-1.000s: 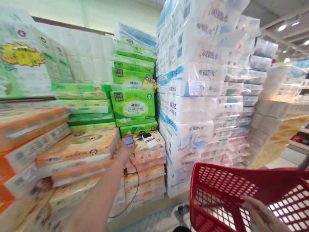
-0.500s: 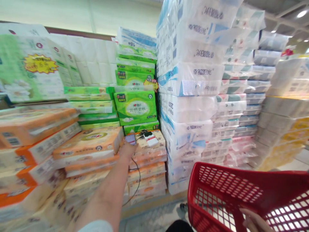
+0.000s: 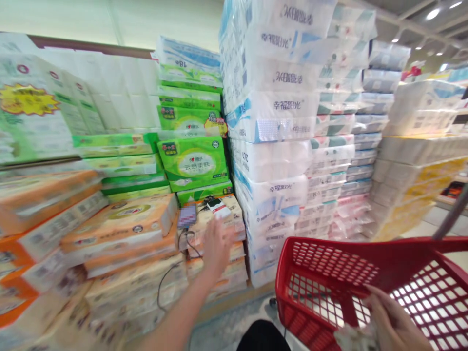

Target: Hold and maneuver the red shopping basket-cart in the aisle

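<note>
My left hand (image 3: pixel 218 242) reaches forward with its fingers stretched out and nothing seen in them, slightly blurred. It is just in front of a small white pack (image 3: pixel 219 208) with a red band and dark end, lying on an orange tissue package (image 3: pixel 234 225). Beside that lies a phone (image 3: pixel 187 216), screen blurred out, with a black cable (image 3: pixel 161 287) trailing down from it. A small dark bunch (image 3: pixel 207 201), perhaps keys, sits behind. My right hand (image 3: pixel 397 319) is over the red shopping basket (image 3: pixel 365 239), fingers closed; a pale crumpled thing (image 3: pixel 356 337) shows at its fingertips.
Green tissue packs (image 3: pixel 193 163) are stacked at the back. A tall stack of white wrapped paper packs (image 3: pixel 266 161) rises right of them. Orange tissue packs (image 3: pixel 120 214) pile up at left. A dark knee (image 3: pixel 261 336) shows at the bottom.
My left hand has left the phone and moved right and nearer, in front of the white pack. The pale thing at my right hand now shows. The view has shifted right.
</note>
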`<state>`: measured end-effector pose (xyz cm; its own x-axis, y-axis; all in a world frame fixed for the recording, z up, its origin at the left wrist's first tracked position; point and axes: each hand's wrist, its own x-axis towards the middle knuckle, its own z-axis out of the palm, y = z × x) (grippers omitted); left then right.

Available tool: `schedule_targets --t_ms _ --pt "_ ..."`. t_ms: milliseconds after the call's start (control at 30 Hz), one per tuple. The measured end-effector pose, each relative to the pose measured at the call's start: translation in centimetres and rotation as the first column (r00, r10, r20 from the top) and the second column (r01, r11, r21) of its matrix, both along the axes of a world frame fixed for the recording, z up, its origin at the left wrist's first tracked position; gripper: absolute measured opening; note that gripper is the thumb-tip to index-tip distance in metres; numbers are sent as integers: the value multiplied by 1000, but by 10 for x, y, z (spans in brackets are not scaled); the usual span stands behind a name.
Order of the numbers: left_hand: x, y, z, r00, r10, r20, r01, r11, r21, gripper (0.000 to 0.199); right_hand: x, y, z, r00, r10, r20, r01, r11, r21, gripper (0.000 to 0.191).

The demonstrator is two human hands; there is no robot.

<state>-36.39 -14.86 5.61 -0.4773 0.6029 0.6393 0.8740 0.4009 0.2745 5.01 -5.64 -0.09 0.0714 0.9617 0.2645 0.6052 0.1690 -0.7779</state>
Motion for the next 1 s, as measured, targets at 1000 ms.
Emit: schedule_targets --t_ms 1000 --pt "318 32 -82 800 -584 135 577 688 -440 47 135 -46 18 400 309 863 -636 772 18 45"
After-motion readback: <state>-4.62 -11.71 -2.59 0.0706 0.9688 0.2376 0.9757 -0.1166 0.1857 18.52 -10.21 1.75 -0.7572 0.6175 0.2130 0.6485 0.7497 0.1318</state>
